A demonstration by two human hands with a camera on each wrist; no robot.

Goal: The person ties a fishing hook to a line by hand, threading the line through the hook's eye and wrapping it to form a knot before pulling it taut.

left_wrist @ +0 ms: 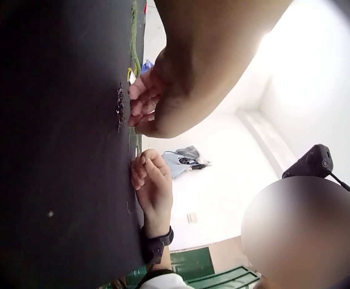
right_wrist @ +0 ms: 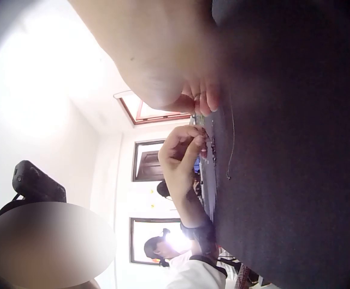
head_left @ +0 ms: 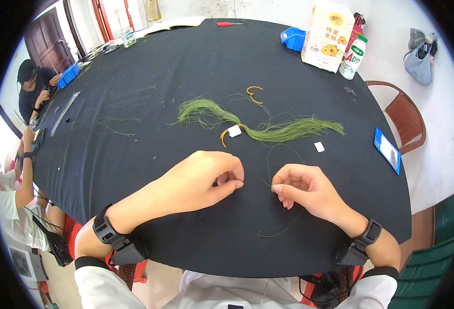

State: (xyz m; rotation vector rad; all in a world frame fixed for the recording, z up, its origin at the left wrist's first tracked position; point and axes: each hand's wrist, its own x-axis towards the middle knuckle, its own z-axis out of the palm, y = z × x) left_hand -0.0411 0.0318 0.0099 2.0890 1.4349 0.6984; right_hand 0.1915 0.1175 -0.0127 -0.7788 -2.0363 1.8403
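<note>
In the head view my left hand hovers over the near middle of the black-covered table, its thumb and index tips together. I cannot tell whether something tiny sits between them. Below it, in the left wrist view, lies a small patch of dark specks. My right hand pinches a thin dark thread between thumb and index finger. A loop of that thread arches behind the right hand, and one tail trails on the cloth toward me. Farther back lies a bundle of green threads, gathered at its middle.
Beside the bundle are yellow curved pieces and small white squares. A blue packet lies at the right edge; a tissue pack, a bottle and a blue bin stand behind. People sit at the left.
</note>
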